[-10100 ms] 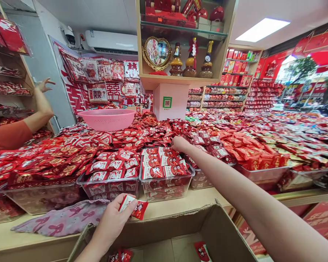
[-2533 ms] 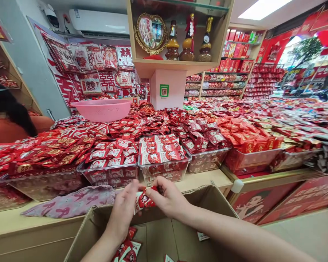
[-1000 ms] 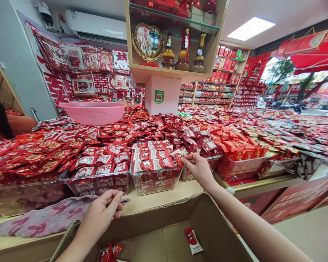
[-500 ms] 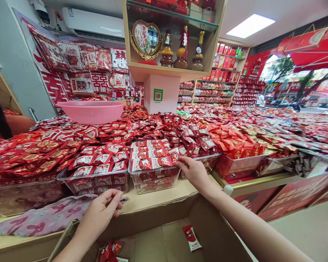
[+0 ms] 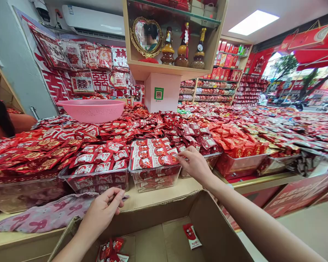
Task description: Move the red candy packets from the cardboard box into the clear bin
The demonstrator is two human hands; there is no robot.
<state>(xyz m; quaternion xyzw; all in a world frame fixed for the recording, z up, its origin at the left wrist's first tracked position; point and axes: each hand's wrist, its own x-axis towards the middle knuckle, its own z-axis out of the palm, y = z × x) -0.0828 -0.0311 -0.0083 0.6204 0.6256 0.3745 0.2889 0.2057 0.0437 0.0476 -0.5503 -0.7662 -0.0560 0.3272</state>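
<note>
My right hand (image 5: 194, 163) reaches over the right edge of a clear plastic bin (image 5: 154, 177) full of red-and-white candy packets (image 5: 150, 153). Its fingers pinch at a packet on the right side of the pile. My left hand (image 5: 103, 210) hovers over the near edge of an open cardboard box (image 5: 164, 218), fingers loosely curled and empty, next to a pink patterned cloth (image 5: 43, 216). Inside the box lie a single packet (image 5: 190, 235) and a small heap of packets (image 5: 110, 251).
More clear bins (image 5: 98, 179) of red packets line the wooden counter edge (image 5: 164, 194). A pink basket (image 5: 94, 110) sits on the heaps behind. Another person in orange (image 5: 5, 123) stands at the far left. A shelf with bottles (image 5: 183, 47) rises behind.
Since 2.5 s ago my hands parted: the right carried a packet from above the box to the bin and now presses on the pile; the left stayed by the cloth, empty.
</note>
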